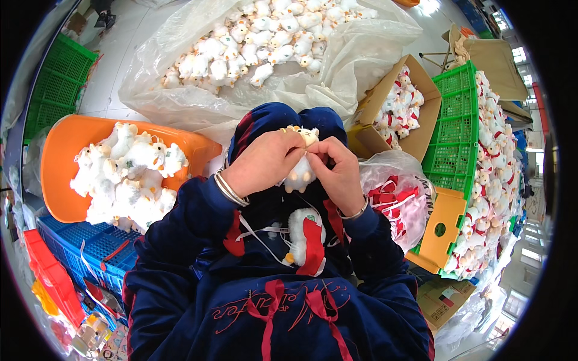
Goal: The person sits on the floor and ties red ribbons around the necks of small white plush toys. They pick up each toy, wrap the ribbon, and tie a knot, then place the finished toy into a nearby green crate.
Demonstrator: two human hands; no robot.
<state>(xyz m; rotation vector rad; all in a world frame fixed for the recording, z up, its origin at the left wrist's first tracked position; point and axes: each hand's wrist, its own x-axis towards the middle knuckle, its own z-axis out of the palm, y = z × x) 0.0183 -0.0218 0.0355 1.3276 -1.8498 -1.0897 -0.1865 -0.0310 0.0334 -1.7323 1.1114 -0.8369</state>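
Observation:
A small white plush animal toy (299,175) with a cream face hangs upright over my knees. From its left side my left hand (265,161) is closed on it near the head. The pinched fingers of my right hand (338,169) meet it at the neck, just under the face. Whether a thin cord lies between my fingertips I cannot make out. Lower on my lap lies a second white plush toy (296,233), partly covered by a red cloth piece (312,246). White ribbons (256,233) trail to its left.
At my left an orange tub (57,162) holds white plush toys, above a blue crate (117,259). A plastic sheet (150,72) full of toys spreads ahead. On my right are a cardboard box (428,102), a bag of red pieces (391,207) and a green crate (448,141).

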